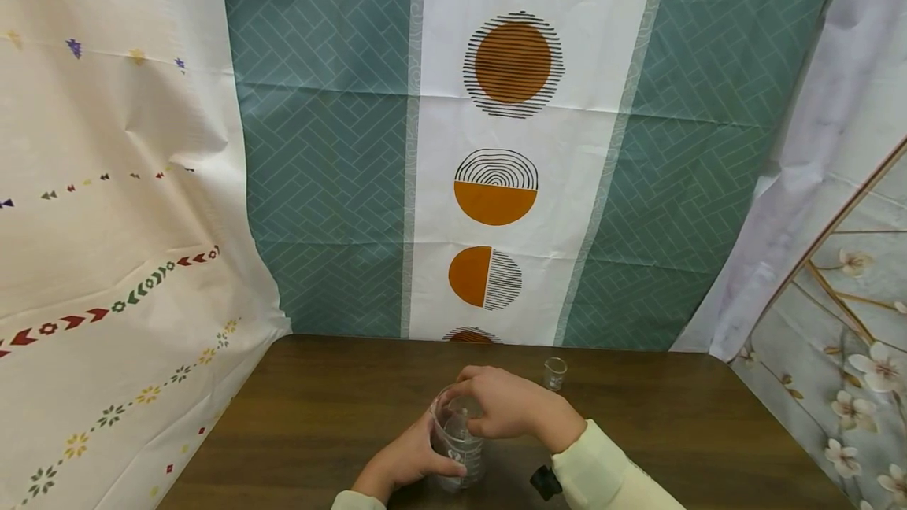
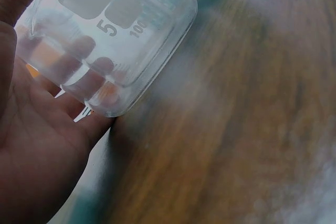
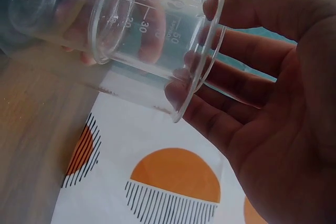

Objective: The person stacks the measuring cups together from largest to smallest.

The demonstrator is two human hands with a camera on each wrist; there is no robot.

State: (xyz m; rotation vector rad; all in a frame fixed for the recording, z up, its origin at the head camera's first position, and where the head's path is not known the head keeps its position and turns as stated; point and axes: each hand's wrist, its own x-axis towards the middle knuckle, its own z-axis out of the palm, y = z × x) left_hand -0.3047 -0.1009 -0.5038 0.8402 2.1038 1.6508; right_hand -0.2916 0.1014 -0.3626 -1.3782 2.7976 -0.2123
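A large clear beaker (image 1: 453, 472) stands upright near the table's front edge, with my left hand (image 1: 411, 459) wrapped round its side. The left wrist view shows the thumb and fingers of my left hand (image 2: 42, 129) round the printed glass (image 2: 131, 30). From the right, my right hand (image 1: 513, 408) reaches over the mouth, fingers bent down at the rim. In the right wrist view, smaller marked glass (image 3: 142, 19) sits nested within the outer glass, and my right hand (image 3: 278, 77) holds it near its rim; overlapping clear walls partly hide the exact contact.
A small clear beaker (image 1: 555, 374) stands alone near the back of the brown table (image 1: 319, 408), right of centre. A green and white patterned cloth (image 1: 333, 179) hangs behind the table, with pale printed cloths on both sides.
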